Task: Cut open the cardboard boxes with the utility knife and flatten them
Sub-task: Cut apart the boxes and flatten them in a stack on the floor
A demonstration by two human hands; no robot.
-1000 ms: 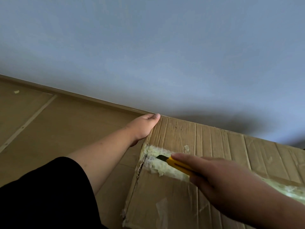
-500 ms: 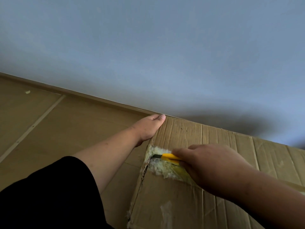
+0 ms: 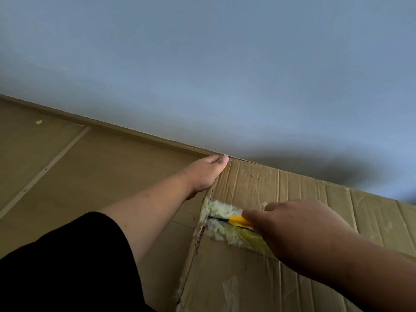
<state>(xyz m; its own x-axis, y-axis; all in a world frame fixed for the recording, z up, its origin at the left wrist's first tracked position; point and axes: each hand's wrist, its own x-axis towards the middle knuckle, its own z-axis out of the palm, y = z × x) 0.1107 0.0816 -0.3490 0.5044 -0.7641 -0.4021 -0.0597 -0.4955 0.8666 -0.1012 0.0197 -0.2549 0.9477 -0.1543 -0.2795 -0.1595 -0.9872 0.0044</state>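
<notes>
A large creased cardboard box (image 3: 258,278) fills the lower right, its top seam covered with torn yellowish tape (image 3: 221,210). My right hand (image 3: 290,226) grips a yellow utility knife (image 3: 239,220), whose dark blade lies in the seam close to the box's left edge. My left hand (image 3: 206,172) rests against the box's far left corner, thumb up along the edge; its fingers are hidden behind the box side.
The box stands against a pale blue wall (image 3: 202,75) with a wooden skirting (image 3: 135,134). Wooden floor (image 3: 78,172) stretches to the left, with a small scrap of tape (image 3: 39,122) on it. My black sleeve (image 3: 63,266) fills the lower left.
My right hand has pushed the knife leftward along the taped seam, so the blade now sits near the box's left edge. My left hand has stayed at the corner.
</notes>
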